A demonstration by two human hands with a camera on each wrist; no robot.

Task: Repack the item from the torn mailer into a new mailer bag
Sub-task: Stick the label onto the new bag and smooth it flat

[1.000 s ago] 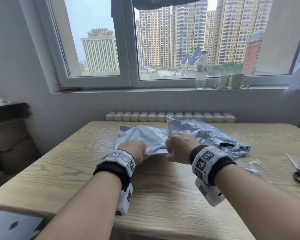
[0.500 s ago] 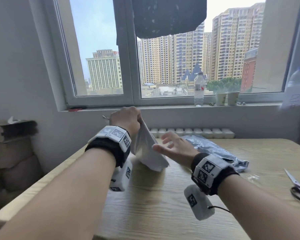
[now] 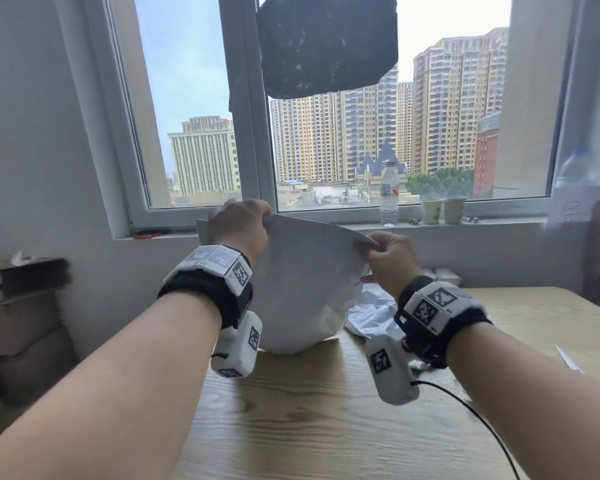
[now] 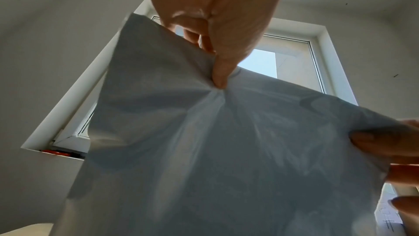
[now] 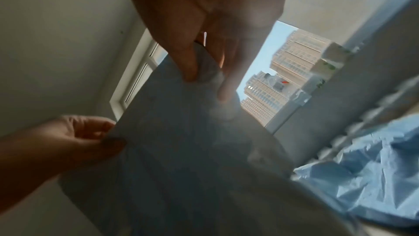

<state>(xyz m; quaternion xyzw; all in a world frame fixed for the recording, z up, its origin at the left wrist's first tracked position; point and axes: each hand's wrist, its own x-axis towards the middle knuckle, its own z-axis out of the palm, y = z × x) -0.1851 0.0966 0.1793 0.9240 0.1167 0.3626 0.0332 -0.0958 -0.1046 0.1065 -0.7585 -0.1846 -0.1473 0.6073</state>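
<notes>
The white mailer bag [image 3: 305, 289] hangs upright over the near part of the wooden table [image 3: 326, 420], held up by its top edge in front of the window, its bulging bottom touching or just above the tabletop. Half a second ago it dangled from the left hand alone while the right hand reached toward it with fingers spread; a second ago both fists were pressed together on it down on the table. Now the left hand [image 3: 237, 226] pinches the upper left edge between thumb and curled fingers, the film puckering at the thumb tip in the left wrist view [image 4: 218, 76]. The right hand [image 3: 390, 259] has taken the upper right edge, thumb and fingers curled around a fold of it [image 5: 199, 71]. The bag is stretched wider between the two hands than before.

Behind it on the table lies the crumpled silver-grey torn mailer [image 3: 373, 315], just beside the hanging bag. No print can be read on either bag.

Both wrists carry black bands with white blocks bearing square black-and-white marker codes [image 3: 430, 304]. On the windowsill [image 3: 326, 225] stand a clear water bottle [image 3: 389, 194] with a label too small to read and two paper cups [image 3: 443, 210]. A dark patch [image 3: 326, 43] covers part of the upper pane.
</notes>
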